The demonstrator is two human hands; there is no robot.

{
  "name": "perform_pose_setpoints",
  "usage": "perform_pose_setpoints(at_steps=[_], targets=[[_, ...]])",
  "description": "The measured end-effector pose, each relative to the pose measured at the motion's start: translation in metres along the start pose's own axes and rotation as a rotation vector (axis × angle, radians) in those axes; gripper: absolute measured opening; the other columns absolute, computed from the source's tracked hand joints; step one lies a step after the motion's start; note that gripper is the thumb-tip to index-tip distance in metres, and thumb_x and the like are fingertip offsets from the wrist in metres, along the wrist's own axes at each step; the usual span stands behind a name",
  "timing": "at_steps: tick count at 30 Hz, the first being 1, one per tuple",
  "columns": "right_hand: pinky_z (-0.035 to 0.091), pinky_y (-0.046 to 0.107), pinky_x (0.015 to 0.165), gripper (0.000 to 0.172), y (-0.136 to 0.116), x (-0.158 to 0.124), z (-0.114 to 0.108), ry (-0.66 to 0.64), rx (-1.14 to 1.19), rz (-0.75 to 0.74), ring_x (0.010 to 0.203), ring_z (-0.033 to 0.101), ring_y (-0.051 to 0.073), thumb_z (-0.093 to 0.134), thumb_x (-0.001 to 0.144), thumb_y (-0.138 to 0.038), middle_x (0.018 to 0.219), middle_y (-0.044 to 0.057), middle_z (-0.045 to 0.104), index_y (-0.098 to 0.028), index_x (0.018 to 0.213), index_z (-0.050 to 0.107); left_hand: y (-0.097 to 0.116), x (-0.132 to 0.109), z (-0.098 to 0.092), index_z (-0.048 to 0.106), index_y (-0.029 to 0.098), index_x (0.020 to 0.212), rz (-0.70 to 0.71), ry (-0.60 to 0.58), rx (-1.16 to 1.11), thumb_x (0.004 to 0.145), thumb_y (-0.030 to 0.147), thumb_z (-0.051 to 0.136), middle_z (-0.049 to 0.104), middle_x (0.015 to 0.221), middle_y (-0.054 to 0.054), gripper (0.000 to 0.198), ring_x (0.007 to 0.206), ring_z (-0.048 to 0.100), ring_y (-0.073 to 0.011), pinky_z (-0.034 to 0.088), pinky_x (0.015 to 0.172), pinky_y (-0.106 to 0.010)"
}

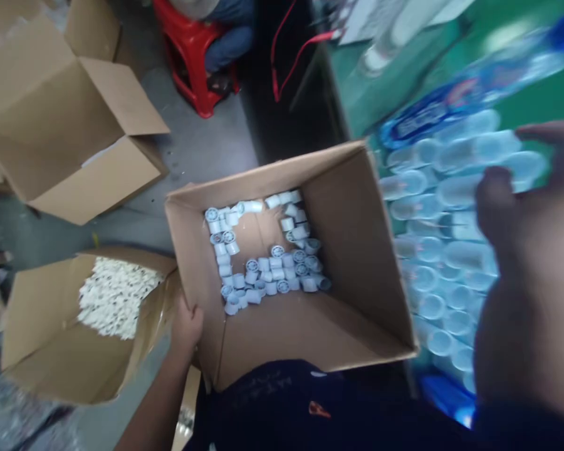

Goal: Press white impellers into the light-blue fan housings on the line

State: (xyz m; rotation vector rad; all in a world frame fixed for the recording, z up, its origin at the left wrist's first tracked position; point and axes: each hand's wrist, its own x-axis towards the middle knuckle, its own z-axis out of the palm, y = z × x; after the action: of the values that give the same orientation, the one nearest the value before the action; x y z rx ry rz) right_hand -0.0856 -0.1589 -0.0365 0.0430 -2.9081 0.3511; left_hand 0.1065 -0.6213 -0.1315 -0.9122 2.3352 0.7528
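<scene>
An open cardboard box [357, 326] leans against my body, tilted towards me. Short pale-blue plastic cylinders [275, 274], some with spoked ends, are scattered across its bottom. My left hand [187, 324] is closed on the box's left wall, thumb on the inside. On the green table to the right lie several translucent plastic cups [458, 294] in a heap against the box's right edge. My right hand [521, 213], blurred, reaches over this heap with thumb and forefinger apart around the cups at its far end. Its other fingers are hidden, and whether it touches a cup is unclear.
A box of small white pieces [117, 297] stands at left, below a larger open carton [37, 119]. A blue-labelled plastic bottle [455, 103] lies on the green table [549, 88]. Beyond, a person's leg [230, 37] shows beside a red stool [192, 53].
</scene>
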Motion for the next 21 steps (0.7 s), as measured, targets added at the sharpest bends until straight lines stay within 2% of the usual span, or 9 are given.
perform_pose_setpoints(at_steps=[2, 3, 5, 8, 10, 12, 14, 18, 21], targets=[[0.038, 0.056, 0.106, 0.057, -0.07, -0.02, 0.052, -0.294, 0.176, -0.119, 0.123, 0.05, 0.036, 0.023, 0.099, -0.05, 0.128, 0.017, 0.057, -0.026, 0.14, 0.053, -0.002, 0.0, 0.003, 0.047, 0.009, 0.139, -0.018, -0.008, 0.01, 0.08, 0.025, 0.047, 0.069, 0.12, -0.019, 0.061, 0.114, 0.067, -0.0331, 0.053, 0.095, -0.042], [0.047, 0.047, 0.1, 0.045, -0.105, -0.032, 0.089, -0.475, 0.236, -0.217, 0.112, 0.057, 0.03, 0.033, 0.098, -0.046, 0.118, 0.011, 0.064, -0.028, 0.124, 0.065, -0.004, 0.0, 0.004, 0.045, 0.009, 0.141, -0.026, -0.01, 0.014, 0.08, 0.026, 0.047, 0.069, 0.121, -0.019, 0.063, 0.115, 0.066, -0.0329, 0.053, 0.095, -0.042], [0.053, 0.037, 0.09, 0.022, -0.165, -0.054, 0.171, -0.775, 0.293, -0.335, 0.096, 0.062, 0.023, 0.058, 0.092, -0.037, 0.108, 0.004, 0.068, -0.027, 0.107, 0.071, -0.007, 0.0, 0.006, 0.042, 0.007, 0.145, -0.038, -0.016, 0.019, 0.081, 0.026, 0.048, 0.069, 0.119, -0.02, 0.067, 0.115, 0.066, -0.0333, 0.053, 0.096, -0.043], [0.044, 0.048, 0.105, 0.033, -0.217, -0.07, 0.284, -0.927, 0.255, -0.312, 0.116, 0.055, 0.027, 0.063, 0.096, -0.031, 0.129, 0.01, 0.058, -0.017, 0.125, 0.062, -0.011, -0.001, 0.008, 0.039, 0.005, 0.148, -0.061, -0.05, 0.031, 0.081, 0.025, 0.047, 0.07, 0.118, -0.021, 0.07, 0.114, 0.067, -0.0343, 0.052, 0.098, -0.046], [0.031, 0.055, 0.114, 0.039, -0.228, -0.064, 0.334, -0.917, 0.242, -0.255, 0.133, 0.041, 0.031, 0.059, 0.1, -0.031, 0.146, 0.013, 0.043, -0.016, 0.136, 0.054, -0.012, -0.001, 0.008, 0.038, 0.005, 0.149, -0.073, -0.075, 0.031, 0.081, 0.026, 0.047, 0.07, 0.118, -0.021, 0.072, 0.114, 0.067, -0.0348, 0.051, 0.099, -0.047], [0.025, 0.056, 0.118, 0.04, -0.228, -0.051, 0.364, -0.898, 0.262, -0.195, 0.14, 0.032, 0.032, 0.056, 0.102, -0.031, 0.153, 0.012, 0.034, -0.017, 0.139, 0.052, -0.013, -0.001, 0.008, 0.038, 0.006, 0.15, -0.073, -0.09, 0.015, 0.081, 0.028, 0.048, 0.07, 0.12, -0.02, 0.073, 0.117, 0.066, -0.035, 0.049, 0.102, -0.047], [0.027, 0.056, 0.117, 0.039, -0.221, -0.037, 0.381, -0.895, 0.298, -0.12, 0.14, 0.033, 0.032, 0.056, 0.103, -0.03, 0.151, 0.012, 0.036, -0.018, 0.139, 0.051, -0.015, -0.001, 0.009, 0.039, 0.006, 0.149, -0.073, -0.097, -0.012, 0.081, 0.03, 0.049, 0.069, 0.124, -0.021, 0.073, 0.12, 0.064, -0.0351, 0.048, 0.104, -0.047], [0.044, 0.05, 0.107, 0.03, -0.216, -0.024, 0.403, -0.993, 0.412, 0.068, 0.119, 0.055, 0.026, 0.062, 0.1, -0.032, 0.126, 0.011, 0.058, -0.013, 0.124, 0.061, -0.019, 0.0, 0.009, 0.04, 0.003, 0.147, -0.08, -0.127, -0.054, 0.081, 0.033, 0.048, 0.06, 0.137, -0.024, 0.073, 0.126, 0.06, -0.0352, 0.047, 0.106, -0.046], [0.056, 0.039, 0.09, 0.028, -0.234, -0.028, 0.419, -1.078, 0.584, 0.188, 0.098, 0.063, 0.02, 0.062, 0.101, -0.036, 0.11, 0.008, 0.063, -0.012, 0.115, 0.063, -0.02, 0.001, 0.009, 0.04, 0.003, 0.147, -0.081, -0.146, -0.061, 0.081, 0.034, 0.047, 0.058, 0.141, -0.024, 0.073, 0.127, 0.06, -0.0347, 0.048, 0.106, -0.046]])
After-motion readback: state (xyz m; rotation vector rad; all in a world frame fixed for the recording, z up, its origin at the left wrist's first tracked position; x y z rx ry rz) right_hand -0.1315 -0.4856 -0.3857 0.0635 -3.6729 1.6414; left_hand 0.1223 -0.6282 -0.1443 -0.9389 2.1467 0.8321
